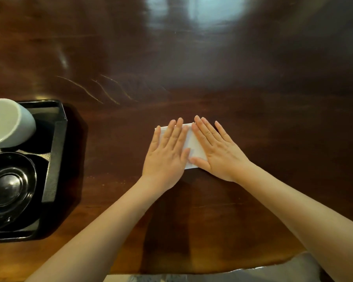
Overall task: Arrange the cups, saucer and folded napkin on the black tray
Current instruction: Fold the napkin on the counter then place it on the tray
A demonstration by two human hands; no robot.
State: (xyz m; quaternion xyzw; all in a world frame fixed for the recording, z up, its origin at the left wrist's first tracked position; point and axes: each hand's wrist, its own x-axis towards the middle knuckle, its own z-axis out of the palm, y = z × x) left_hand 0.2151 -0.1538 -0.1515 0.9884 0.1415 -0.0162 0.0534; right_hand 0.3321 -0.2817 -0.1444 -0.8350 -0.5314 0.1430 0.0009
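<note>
A white folded napkin (194,146) lies on the dark wooden table near the middle. My left hand (167,155) lies flat on its left part, fingers spread. My right hand (216,149) presses flat on its right part, so only a strip of napkin shows between them. At the far left stands the black tray (55,159). A white cup (6,123) stands in the tray's far part. A glossy black saucer (8,186) lies in the near part.
The polished wooden table (212,68) stretches wide beyond and to the right of the napkin, with light glare at the top. Its near edge (192,272) runs along the bottom, with grey cloth below it.
</note>
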